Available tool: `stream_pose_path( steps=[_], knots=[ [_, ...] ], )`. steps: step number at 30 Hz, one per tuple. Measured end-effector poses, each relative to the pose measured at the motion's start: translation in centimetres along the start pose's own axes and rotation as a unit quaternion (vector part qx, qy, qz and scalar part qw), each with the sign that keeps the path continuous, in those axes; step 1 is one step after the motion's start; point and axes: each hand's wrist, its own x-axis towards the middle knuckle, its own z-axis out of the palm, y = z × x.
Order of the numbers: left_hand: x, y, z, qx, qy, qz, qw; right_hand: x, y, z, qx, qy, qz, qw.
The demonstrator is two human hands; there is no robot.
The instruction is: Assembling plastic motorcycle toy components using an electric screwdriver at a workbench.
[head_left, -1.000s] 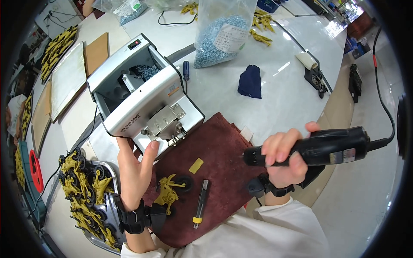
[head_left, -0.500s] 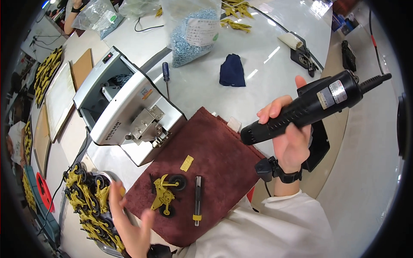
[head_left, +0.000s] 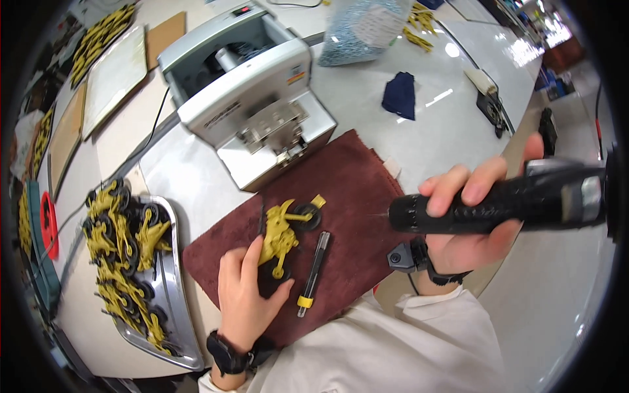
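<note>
My right hand [head_left: 458,252] is wrapped round a black electric screwdriver [head_left: 491,206], whose thin bit points left over the brown-red cloth [head_left: 357,177]. My left hand [head_left: 242,295] has its fingers and thumb around the lower end of a yellow toy motorcycle [head_left: 280,236] with black wheels. That toy lies on the cloth. A small flat yellow piece [head_left: 319,201] is by its upper wheel. To the right of the toy lies a slim black-and-silver tool with a yellow band [head_left: 314,272], possibly a cutter knife.
At left a metal tray [head_left: 190,327] holds several more yellow motorcycles. Behind the cloth stands a grey screw feeder [head_left: 255,92]. Beyond are a bag of small metallic parts [head_left: 360,39] and a navy cloth [head_left: 400,95]. A red ring [head_left: 49,226] is at far left.
My left hand has come down from above the tray's edge onto the motorcycle. The screwdriver has turned more level in my right hand. The whole view has shifted.
</note>
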Motion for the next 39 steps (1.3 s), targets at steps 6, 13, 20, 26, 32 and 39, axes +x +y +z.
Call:
stream_pose_path(
  steps=[6,13,20,26,32,39],
  knots=[
    [-0.2,-1.5,-0.2,-0.024,0.005,0.016,1.0,4.8,3.5,5.5,-0.073,-0.172,0.033,0.982],
    [-0.1,-3.2,0.5,-0.153,0.06,0.02,0.986,6.0,6.4,10.4,-0.179,-0.138,-0.044,0.973],
    [-0.3,-4.0,0.6,-0.144,0.093,0.042,0.984,6.0,8.8,11.0,-0.131,-0.184,-0.064,0.972],
    [-0.6,-4.6,0.9,-0.164,0.108,0.046,0.979,3.0,6.3,9.9,-0.185,-0.131,0.062,0.972],
    [-0.5,-4.5,0.9,-0.184,0.092,0.025,0.978,-3.9,1.2,7.9,0.017,-0.313,0.047,0.948],
    [-0.7,-4.7,1.0,-0.188,0.111,0.036,0.975,-5.3,2.5,7.9,0.022,-0.218,0.086,0.972]
  ],
)
